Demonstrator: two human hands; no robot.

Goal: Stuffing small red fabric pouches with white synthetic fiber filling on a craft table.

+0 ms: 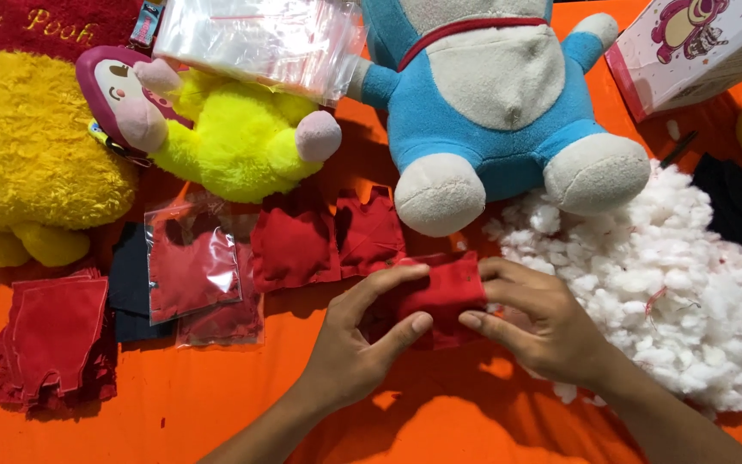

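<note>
Both hands, left (362,339) and right (534,318), pinch a red pouch (440,292) between thumbs and fingers. Stuffing (672,283) (white, fluffy) lies just right of it.

I am holding a plain red fabric piece (440,292) over a bright orange cloth (216,412). To the right, white stuffing (672,283) is lying flecked with red thread. At the far side, a blue-and-white plush (491,103) is wearing a red collar, left of a pink-and-white box (697,43). Far left, a neon-yellow doll (234,137) is showing a pink face under maroon hair, beside a golden-yellow plush (27,155). Near left, dark red cut pieces (53,344) are showing pale stitching.
</note>
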